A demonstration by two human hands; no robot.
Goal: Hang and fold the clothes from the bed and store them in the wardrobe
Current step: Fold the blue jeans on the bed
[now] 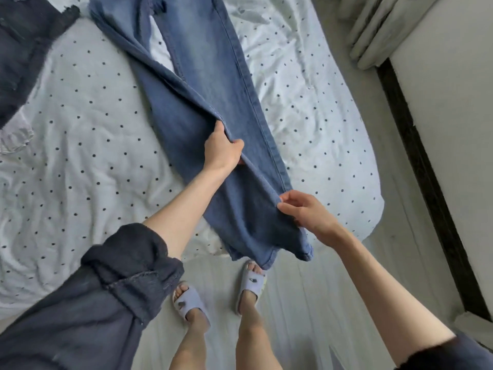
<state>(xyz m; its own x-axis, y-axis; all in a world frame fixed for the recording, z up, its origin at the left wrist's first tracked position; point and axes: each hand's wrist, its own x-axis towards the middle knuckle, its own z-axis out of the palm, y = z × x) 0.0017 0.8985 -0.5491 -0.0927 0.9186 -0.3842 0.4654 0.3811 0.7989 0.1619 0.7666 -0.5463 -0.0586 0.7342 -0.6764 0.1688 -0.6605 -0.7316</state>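
Observation:
A pair of blue jeans (202, 84) lies lengthwise on the bed, waist far from me, leg ends hanging over the near edge. One leg is folded over the other. My left hand (222, 152) grips the raised folded edge of the upper leg about midway down. My right hand (304, 210) pinches the same edge nearer the hem. The edge is lifted a little between the two hands.
The bed (80, 161) has a white sheet with dark dots. A dark denim garment (24, 46) lies at the far left and a pale ruffled cloth (14, 138) beside it. Curtains (378, 25) hang at the right. My slippered feet stand on the floor (306, 303).

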